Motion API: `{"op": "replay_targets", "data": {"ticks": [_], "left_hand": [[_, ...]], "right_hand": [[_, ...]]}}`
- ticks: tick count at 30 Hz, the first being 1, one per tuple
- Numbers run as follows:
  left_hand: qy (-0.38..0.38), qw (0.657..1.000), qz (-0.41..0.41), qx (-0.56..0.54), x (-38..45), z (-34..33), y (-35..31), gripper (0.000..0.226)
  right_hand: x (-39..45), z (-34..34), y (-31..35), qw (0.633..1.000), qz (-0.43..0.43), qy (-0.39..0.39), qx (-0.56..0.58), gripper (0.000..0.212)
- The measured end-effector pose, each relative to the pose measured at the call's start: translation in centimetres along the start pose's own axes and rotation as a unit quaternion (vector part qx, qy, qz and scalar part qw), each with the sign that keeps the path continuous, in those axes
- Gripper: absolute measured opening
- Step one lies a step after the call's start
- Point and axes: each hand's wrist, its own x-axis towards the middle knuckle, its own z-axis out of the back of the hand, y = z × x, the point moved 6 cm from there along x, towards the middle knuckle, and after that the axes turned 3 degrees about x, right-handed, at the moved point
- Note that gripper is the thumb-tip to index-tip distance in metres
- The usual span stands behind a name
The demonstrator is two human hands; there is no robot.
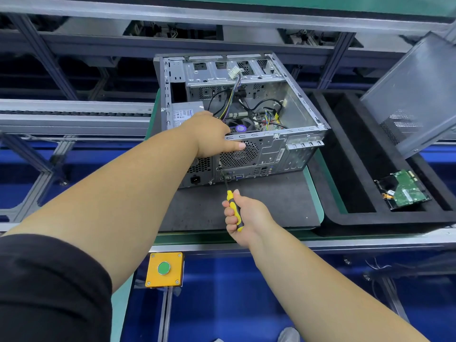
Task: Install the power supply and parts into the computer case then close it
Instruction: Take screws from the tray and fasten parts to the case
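Note:
An open grey computer case [299, 114] lies on its side on a dark mat [271, 203], rear panel toward me. The power supply [183, 114] sits in its left end, and loose cables [237, 99] run over the motherboard. My left hand [212, 137] grips the top rear edge of the case, fingers inside, thumb lying along the rear panel by the fan grille. My right hand [243, 214] grips a yellow-and-black screwdriver [233, 208]; its tip touches the rear panel beside the power supply.
A black foam tray [345, 169] at the right holds a hard drive [404, 190], circuit board up. The case's side panel [414, 95] leans at the far right. A yellow box with a green button [164, 268] hangs at the bench's front edge. Conveyor rails run on the left.

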Motion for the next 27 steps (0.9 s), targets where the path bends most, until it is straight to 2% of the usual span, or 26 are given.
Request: {"op": "replay_targets", "data": {"ticks": [5,11,13,15,18,22,25,27], "left_hand": [[0.008,1.000,0.006,-0.007,-0.3,0.2,-0.2,0.058],[0.002,1.000,0.007,-0.020,-0.7,0.3,-0.5,0.060],[-0.010,0.998,0.016,-0.056,-1.1,0.6,-0.5,0.066],[-0.033,0.991,0.040,-0.126,-1.7,1.0,-0.3,0.060],[-0.141,0.959,0.058,-0.237,-2.8,2.1,0.2,0.043],[-0.295,0.888,0.098,-0.339,-4.9,3.5,-0.2,0.022],[-0.324,0.833,0.103,-0.437,-5.0,4.1,-2.8,0.020],[-0.324,0.813,0.085,-0.477,-4.6,4.7,-5.4,0.020]], "right_hand": [[0.3,0.0,-0.2,0.999,-0.025,0.028,0.030,0.045],[-0.3,0.9,-0.3,0.999,-0.005,0.031,0.003,0.044],[-0.9,1.5,-0.1,0.999,0.011,0.040,-0.011,0.044],[-1.5,2.1,0.4,0.998,0.032,0.046,-0.017,0.040],[-2.6,3.4,1.7,0.997,0.067,0.046,-0.013,0.033],[-4.4,5.5,4.5,0.984,0.171,0.041,-0.018,0.031],[-6.5,6.9,7.5,0.969,0.245,0.007,-0.043,0.022],[-7.7,7.9,9.8,0.952,0.299,-0.017,-0.065,0.024]]}}
